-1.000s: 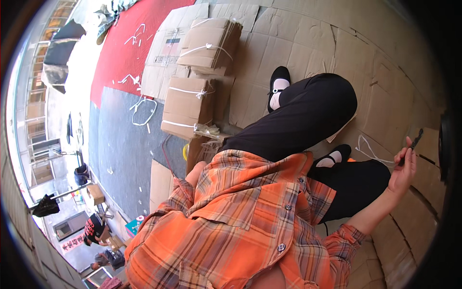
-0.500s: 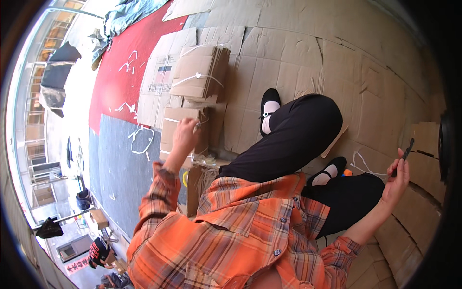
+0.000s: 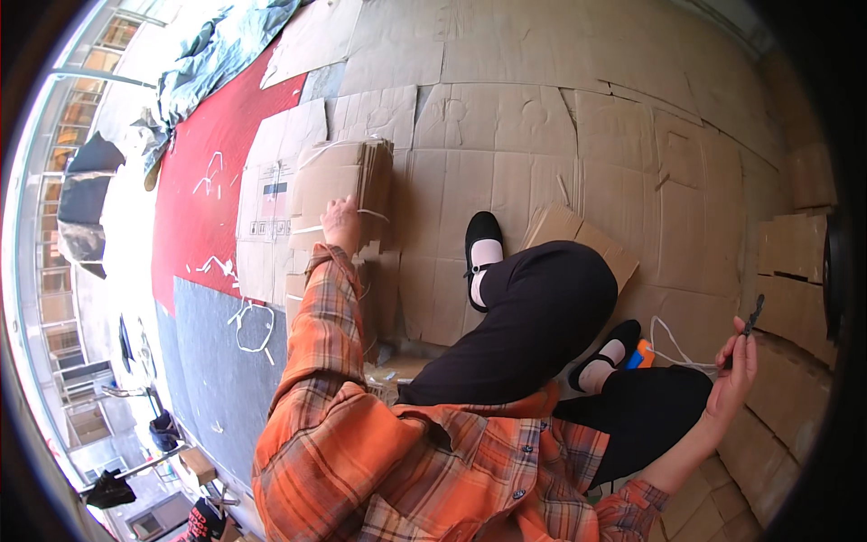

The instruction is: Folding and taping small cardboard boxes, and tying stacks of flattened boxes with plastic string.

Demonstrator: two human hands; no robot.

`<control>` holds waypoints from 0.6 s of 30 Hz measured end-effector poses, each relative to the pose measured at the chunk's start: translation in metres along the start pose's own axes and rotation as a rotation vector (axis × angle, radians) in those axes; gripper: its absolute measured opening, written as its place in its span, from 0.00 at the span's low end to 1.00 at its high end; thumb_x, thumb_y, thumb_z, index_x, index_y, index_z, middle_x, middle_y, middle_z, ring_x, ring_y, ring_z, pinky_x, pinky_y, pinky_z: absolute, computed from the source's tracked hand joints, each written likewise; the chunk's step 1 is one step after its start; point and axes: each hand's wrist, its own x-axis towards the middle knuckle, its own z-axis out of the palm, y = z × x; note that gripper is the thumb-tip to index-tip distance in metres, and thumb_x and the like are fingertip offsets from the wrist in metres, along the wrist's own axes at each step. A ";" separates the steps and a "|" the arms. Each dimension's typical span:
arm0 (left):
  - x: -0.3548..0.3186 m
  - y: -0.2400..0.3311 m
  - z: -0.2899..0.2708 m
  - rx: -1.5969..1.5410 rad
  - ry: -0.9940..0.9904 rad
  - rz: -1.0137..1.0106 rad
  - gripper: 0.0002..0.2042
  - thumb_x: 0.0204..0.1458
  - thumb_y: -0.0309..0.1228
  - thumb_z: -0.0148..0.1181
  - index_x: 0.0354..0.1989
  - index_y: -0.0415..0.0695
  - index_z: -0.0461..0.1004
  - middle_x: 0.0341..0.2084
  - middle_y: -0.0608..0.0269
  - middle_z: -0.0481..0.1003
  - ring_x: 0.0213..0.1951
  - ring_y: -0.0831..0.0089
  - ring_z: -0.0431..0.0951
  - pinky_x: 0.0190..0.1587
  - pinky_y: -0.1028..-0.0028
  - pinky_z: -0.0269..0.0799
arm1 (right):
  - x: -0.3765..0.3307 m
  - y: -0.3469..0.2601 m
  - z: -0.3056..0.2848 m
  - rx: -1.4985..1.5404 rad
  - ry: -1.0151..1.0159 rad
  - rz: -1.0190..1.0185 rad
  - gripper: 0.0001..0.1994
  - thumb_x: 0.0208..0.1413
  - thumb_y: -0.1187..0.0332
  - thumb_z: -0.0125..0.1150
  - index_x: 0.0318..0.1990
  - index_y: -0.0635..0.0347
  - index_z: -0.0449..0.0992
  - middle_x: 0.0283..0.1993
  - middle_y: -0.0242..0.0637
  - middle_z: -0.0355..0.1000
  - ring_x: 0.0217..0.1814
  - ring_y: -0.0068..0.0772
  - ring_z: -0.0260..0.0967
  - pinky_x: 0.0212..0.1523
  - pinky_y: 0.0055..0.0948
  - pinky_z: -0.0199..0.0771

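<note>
My left hand [image 3: 341, 224] reaches out to a tied stack of flattened cardboard [image 3: 366, 176], its fingers curled over the white strap [image 3: 372, 214] around it. The fingertips are partly hidden against the cardboard. A second cardboard bundle [image 3: 375, 294] lies nearer to me, partly covered by my sleeve. Off to the right, my right hand [image 3: 733, 378] is closed on a slim black tool with a twisted-looking end [image 3: 755, 316], which points up and away from my fingers. What kind of tool it is does not show clearly.
Flattened cardboard sheets [image 3: 506, 117] cover the floor. On the left lie a red mat [image 3: 203, 199] and a grey mat [image 3: 212, 352] with white strap scraps. Stacked cardboard [image 3: 790, 298] stands at right. An orange-and-blue object [image 3: 640, 354] sits beside my shoe, near a white cord [image 3: 673, 348].
My left hand has moved from the nearer bundle to the farther one, the arm stretching forward. My right hand still holds the black tool. The view has shifted slightly.
</note>
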 end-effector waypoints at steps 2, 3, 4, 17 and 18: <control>0.002 -0.013 0.004 0.046 0.014 0.071 0.07 0.47 0.27 0.50 0.34 0.48 0.71 0.37 0.58 0.72 0.45 0.56 0.70 0.42 0.61 0.69 | 0.001 0.003 -0.003 0.003 -0.011 0.007 0.15 0.61 0.67 0.46 0.52 0.65 0.68 0.26 0.23 0.58 0.25 0.12 0.52 0.26 0.11 0.52; 0.008 -0.015 0.008 -0.057 0.051 -0.025 0.06 0.47 0.28 0.49 0.33 0.47 0.72 0.36 0.56 0.72 0.43 0.55 0.71 0.43 0.61 0.68 | 0.002 0.003 -0.004 0.008 -0.023 0.002 0.15 0.61 0.67 0.47 0.52 0.65 0.68 0.26 0.23 0.58 0.25 0.12 0.52 0.26 0.11 0.52; 0.008 -0.013 0.005 -0.056 0.044 -0.023 0.06 0.47 0.28 0.49 0.33 0.47 0.72 0.36 0.56 0.72 0.43 0.55 0.71 0.43 0.61 0.68 | 0.002 0.003 -0.006 0.009 -0.031 -0.002 0.16 0.61 0.67 0.47 0.53 0.65 0.68 0.26 0.23 0.58 0.26 0.12 0.52 0.26 0.11 0.52; -0.010 0.053 0.021 -0.385 0.113 0.019 0.16 0.43 0.45 0.60 0.17 0.44 0.73 0.20 0.53 0.74 0.28 0.55 0.75 0.32 0.60 0.69 | -0.005 -0.007 0.000 -0.016 -0.044 -0.014 0.15 0.61 0.68 0.47 0.52 0.67 0.68 0.26 0.24 0.58 0.26 0.12 0.51 0.26 0.12 0.52; -0.013 0.064 0.020 -0.464 0.158 0.025 0.17 0.44 0.46 0.60 0.16 0.44 0.72 0.17 0.54 0.73 0.25 0.54 0.74 0.30 0.60 0.69 | -0.005 -0.007 -0.002 -0.016 -0.053 -0.018 0.15 0.61 0.68 0.47 0.52 0.67 0.69 0.26 0.24 0.58 0.26 0.12 0.52 0.26 0.12 0.52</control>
